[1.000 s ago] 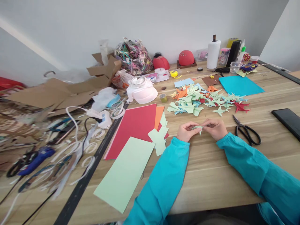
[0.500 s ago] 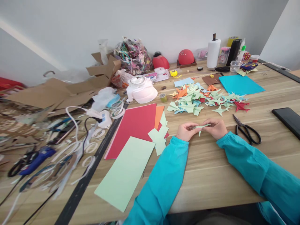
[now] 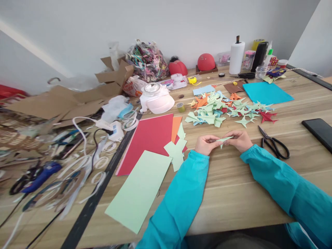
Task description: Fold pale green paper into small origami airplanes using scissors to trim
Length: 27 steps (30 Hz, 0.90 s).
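Between my two hands is a small folded piece of light green paper (image 3: pixel 224 139), pointed at its ends. My left hand (image 3: pixel 205 144) pinches its left side, and the fingers of my right hand (image 3: pixel 240 140) are closed on its right side. Just beyond lies a heap of folded paper stars (image 3: pixel 211 110) in green, orange, blue and red. Black-handled scissors (image 3: pixel 275 143) rest to the right of my right hand. Left of my left hand are cross-shaped green cutouts (image 3: pixel 176 154), a green sheet (image 3: pixel 140 190) and a red sheet (image 3: pixel 153 141).
A phone (image 3: pixel 319 133) lies at the right edge. Turquoise paper (image 3: pixel 267 92) is behind the heap. A white bottle (image 3: pixel 236 58) stands at the back. To the left are a power strip (image 3: pixel 115 130), loose cables, a blue tool (image 3: pixel 43 176) and opened cardboard (image 3: pixel 54 103).
The green piece has tilted slightly between my fingers, and my right hand has shifted a little. Everything else on the table stays where it was.
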Available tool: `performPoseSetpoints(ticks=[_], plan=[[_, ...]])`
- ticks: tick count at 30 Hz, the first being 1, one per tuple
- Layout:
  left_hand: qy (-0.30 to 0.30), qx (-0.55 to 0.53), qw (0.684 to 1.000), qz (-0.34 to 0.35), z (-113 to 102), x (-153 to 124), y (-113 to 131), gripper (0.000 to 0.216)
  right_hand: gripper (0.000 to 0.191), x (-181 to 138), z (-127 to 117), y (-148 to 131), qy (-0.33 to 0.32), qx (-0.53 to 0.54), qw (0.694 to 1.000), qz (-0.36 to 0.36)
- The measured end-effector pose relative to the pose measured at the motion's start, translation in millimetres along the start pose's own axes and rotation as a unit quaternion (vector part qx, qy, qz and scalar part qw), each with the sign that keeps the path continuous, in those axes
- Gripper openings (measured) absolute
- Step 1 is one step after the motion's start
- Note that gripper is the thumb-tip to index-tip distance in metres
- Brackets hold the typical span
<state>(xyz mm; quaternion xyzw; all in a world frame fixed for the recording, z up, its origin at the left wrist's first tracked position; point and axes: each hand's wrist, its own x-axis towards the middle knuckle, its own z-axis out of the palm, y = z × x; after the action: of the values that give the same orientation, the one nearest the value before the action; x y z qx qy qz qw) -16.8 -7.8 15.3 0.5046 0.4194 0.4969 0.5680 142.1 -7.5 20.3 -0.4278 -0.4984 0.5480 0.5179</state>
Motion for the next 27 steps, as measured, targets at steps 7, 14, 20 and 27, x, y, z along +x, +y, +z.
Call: performPoseSetpoints(ticks=[7, 14, 20, 27], plan=[[-0.005, -0.011, 1.000, -0.006, -0.2, 0.1, 2.5, 0.034, 0.025, 0.0, -1.1, 0.3, -0.025, 0.016, 1.000, 0.006], [-0.013, -0.042, 0.999, 0.005, 0.5, 0.1, 4.7, 0.031, 0.028, -0.3, -2.2, 3.6, -0.054, 0.045, 0.998, -0.008], [0.000, -0.037, 0.999, -0.022, 0.1, 0.8, 3.7, 0.034, 0.028, -3.1, 0.1, -0.1, -0.044, 0.045, 0.998, -0.015], [-0.008, -0.033, 0.999, -0.026, -1.7, 2.2, 1.7, 0.033, 0.023, -4.0, 1.0, -1.8, -0.040, 0.027, 0.999, -0.026]])
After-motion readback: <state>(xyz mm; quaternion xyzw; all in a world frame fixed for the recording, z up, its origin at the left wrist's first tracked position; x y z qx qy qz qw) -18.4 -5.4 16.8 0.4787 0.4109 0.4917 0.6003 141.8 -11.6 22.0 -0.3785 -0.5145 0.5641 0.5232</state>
